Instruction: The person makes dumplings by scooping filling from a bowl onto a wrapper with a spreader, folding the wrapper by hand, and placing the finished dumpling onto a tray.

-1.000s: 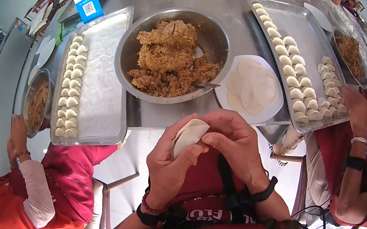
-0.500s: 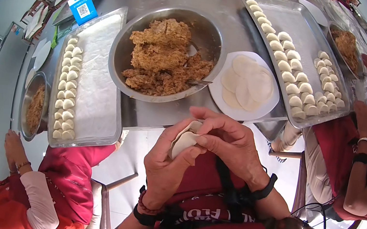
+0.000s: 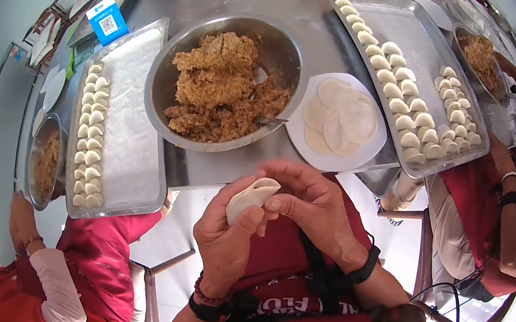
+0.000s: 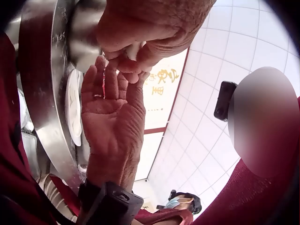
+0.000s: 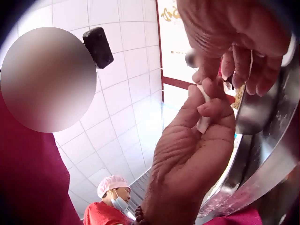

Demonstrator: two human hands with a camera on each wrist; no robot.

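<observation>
A dumpling [image 3: 249,202] is gripped by the left hand [image 3: 220,240]. At three o'clock it is pinched by the right hand [image 3: 317,216]

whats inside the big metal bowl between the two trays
The bowl holds a clumpy heap of brown filling, with a metal handle sticking out near the right rim. Anything buried under the heap cannot be seen.

Dumpling [image 3: 251,200] before bowl [image 3: 284,59], wrappers [image 3: 354,119] on plate [image 3: 361,153] at right
</observation>
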